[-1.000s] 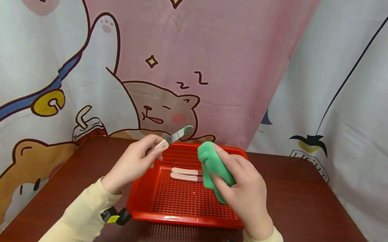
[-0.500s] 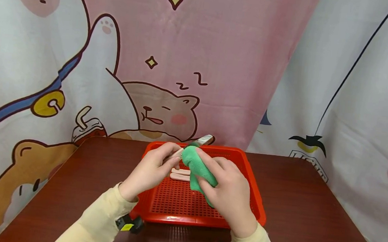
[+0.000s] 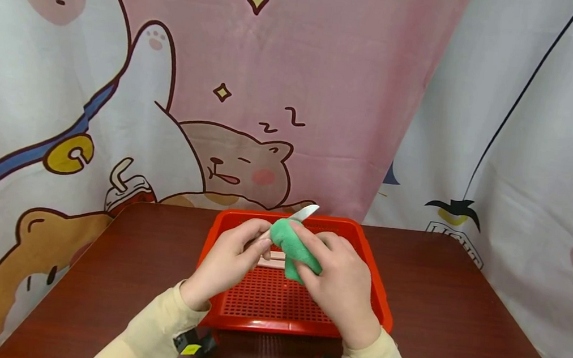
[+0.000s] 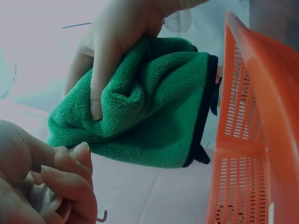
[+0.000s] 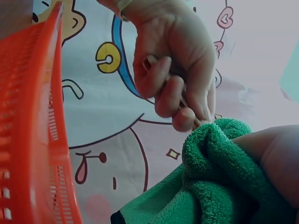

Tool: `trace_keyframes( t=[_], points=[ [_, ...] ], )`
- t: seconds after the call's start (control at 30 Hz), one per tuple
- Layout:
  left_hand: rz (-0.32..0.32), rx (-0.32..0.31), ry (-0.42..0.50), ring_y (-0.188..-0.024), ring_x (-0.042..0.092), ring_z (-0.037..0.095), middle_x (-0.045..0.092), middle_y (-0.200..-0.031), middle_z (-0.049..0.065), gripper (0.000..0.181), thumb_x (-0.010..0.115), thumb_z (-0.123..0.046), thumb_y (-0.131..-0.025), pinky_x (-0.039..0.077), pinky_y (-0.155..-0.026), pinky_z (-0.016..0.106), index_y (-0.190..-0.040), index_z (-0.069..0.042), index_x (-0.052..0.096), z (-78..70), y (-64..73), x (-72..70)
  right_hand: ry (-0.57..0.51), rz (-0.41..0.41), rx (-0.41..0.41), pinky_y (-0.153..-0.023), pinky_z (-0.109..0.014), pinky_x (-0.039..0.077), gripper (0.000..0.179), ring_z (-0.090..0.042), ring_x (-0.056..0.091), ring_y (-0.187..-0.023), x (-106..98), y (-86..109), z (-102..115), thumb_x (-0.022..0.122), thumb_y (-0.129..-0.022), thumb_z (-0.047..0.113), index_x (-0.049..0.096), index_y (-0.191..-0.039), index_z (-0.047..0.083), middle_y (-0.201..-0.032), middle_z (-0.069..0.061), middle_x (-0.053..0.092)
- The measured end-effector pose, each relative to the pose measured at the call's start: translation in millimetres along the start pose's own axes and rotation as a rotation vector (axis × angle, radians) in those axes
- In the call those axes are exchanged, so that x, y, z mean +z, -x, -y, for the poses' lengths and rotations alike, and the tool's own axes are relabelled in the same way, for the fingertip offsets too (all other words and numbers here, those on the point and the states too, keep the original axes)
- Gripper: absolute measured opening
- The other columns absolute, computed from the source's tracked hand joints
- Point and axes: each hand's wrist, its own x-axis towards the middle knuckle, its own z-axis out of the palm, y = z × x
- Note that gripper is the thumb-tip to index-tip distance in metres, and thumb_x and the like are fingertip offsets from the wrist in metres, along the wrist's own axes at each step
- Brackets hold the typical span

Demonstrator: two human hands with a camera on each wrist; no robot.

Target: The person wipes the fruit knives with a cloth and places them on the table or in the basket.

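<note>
My left hand (image 3: 230,262) grips the pale handle of a knife, its fingers curled round it; in the right wrist view the handle end (image 5: 150,61) pokes out of that fist. The blade (image 3: 306,212) points up and to the right, its tip past the cloth. A green towel (image 3: 288,242) with a dark edge is bunched in my right hand (image 3: 341,280) and wraps the knife near the base of the blade, hiding that part. Below the hands, two more pale-handled knives (image 3: 272,263) lie in the red basket (image 3: 294,327), partly covered by the towel and fingers.
The perforated red basket stands on a dark brown table (image 3: 459,308) close under both hands. Behind the table hangs a printed cartoon curtain (image 3: 345,93). Each wrist wears a small black camera (image 3: 193,344), near the basket's front edge.
The left hand has brought the knife rightward to the towel, while the right hand has moved left. The towel now wraps the knife, and over the last half second both hands have shifted only slightly.
</note>
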Motion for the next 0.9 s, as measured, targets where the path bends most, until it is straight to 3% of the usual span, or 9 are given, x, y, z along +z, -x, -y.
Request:
trace_keyframes(
  t=[0.3, 0.73, 0.9],
  points=[
    [0.006, -0.027, 0.005, -0.059, 0.052, 0.012, 0.060, -0.076, 0.001, 0.011, 0.058, -0.008, -0.100, 0.048, -0.054, 0.027, -0.107, -0.013, 0.064, 0.6, 4.0, -0.1, 0.017, -0.061, 0.059, -0.052, -0.037, 0.048, 0.057, -0.023, 0.058, -0.075, -8.0, -6.0, -15.5, 0.076, -0.078, 0.014, 0.065, -0.131, 0.029, -0.091, -0.003, 0.065],
    [0.035, -0.014, 0.037, -0.059, 0.051, 0.012, 0.061, -0.079, 0.007, 0.008, 0.059, -0.014, -0.101, 0.046, -0.053, 0.026, -0.105, -0.012, 0.065, 6.0, 3.6, 2.7, 0.028, -0.063, 0.147, -0.056, -0.040, 0.048, 0.055, -0.023, 0.060, -0.078, -18.2, -1.8, -33.4, 0.078, -0.081, 0.020, 0.064, -0.133, 0.030, -0.091, -0.003, 0.066],
    [0.048, -0.017, 0.070, -0.056, 0.047, 0.013, 0.059, -0.075, 0.002, 0.008, 0.059, -0.014, -0.101, 0.044, -0.051, 0.027, -0.105, -0.017, 0.065, 5.1, 3.7, 2.7, 0.026, -0.059, 0.171, -0.055, -0.040, 0.047, 0.055, -0.022, 0.059, -0.078, -22.0, -0.7, -37.8, 0.078, -0.081, 0.021, 0.064, -0.134, 0.030, -0.091, -0.005, 0.066]
  ],
)
